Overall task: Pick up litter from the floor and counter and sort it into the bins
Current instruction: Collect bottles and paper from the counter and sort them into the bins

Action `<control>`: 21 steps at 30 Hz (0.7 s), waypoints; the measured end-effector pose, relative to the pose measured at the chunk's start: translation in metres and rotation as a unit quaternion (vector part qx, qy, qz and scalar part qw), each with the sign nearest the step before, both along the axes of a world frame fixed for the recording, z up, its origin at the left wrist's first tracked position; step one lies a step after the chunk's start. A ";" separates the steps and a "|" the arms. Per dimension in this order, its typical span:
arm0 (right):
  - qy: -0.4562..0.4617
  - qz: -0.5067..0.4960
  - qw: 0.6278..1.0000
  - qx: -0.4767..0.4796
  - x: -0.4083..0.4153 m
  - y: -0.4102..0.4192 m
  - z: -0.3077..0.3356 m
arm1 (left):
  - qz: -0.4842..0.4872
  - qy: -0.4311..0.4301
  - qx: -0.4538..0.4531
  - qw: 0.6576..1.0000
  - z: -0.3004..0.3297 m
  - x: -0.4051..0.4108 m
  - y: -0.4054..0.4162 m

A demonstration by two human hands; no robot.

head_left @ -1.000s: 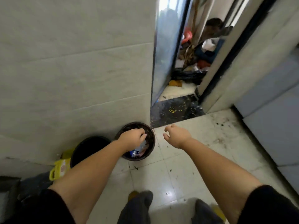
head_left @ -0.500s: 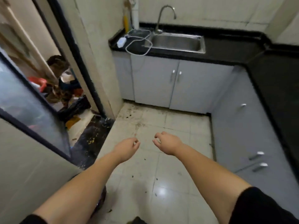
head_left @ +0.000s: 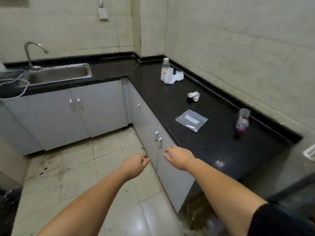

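Litter lies on the black counter [head_left: 153,92]: a clear zip bag [head_left: 191,120], a crumpled white paper ball [head_left: 194,96], a crushed plastic bottle [head_left: 242,121] with a pink bottom, and a small upright bottle [head_left: 165,64] beside torn white packaging [head_left: 171,76]. My left hand [head_left: 134,165] hovers over the floor with fingers loosely curled and nothing in it. My right hand [head_left: 179,156] is held out in front of the cabinet doors, fingers apart and empty. Both hands are well short of the counter litter.
A steel sink [head_left: 58,74] with a tap [head_left: 29,53] and a white cable [head_left: 13,82] sits at the back left. Grey cabinets [head_left: 81,113] line two walls. The tiled floor [head_left: 81,167] is stained. A black bin bag edge [head_left: 6,201] shows at far left.
My view has swung right from the bins by the doorway to the counter corner. Both hands have left the bin and now reach forward, empty, toward the cabinet.
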State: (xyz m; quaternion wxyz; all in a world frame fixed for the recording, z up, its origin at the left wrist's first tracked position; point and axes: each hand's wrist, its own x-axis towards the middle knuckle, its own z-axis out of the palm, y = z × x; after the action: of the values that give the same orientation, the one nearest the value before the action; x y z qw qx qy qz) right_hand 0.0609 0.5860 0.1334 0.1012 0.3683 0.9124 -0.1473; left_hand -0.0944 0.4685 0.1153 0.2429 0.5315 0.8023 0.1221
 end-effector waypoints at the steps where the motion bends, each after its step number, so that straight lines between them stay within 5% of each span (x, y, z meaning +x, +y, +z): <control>1: 0.003 -0.020 1.000 0.002 0.019 0.010 0.004 | -0.025 0.006 0.002 1.000 0.005 0.017 0.016; 10: 0.035 -0.190 0.981 0.023 0.137 0.091 0.013 | -0.147 0.017 0.008 0.989 0.019 0.098 0.137; 21: 0.012 -0.379 0.923 0.064 0.157 0.224 -0.010 | -0.237 0.075 -0.039 0.968 -0.014 0.077 0.297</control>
State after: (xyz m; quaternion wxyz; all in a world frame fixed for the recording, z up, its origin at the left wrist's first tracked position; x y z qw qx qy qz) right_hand 0.2175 0.8103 0.1235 0.0027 0.6904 0.7133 -0.1207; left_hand -0.0170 0.7659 0.1013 0.2241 0.7042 0.6736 -0.0106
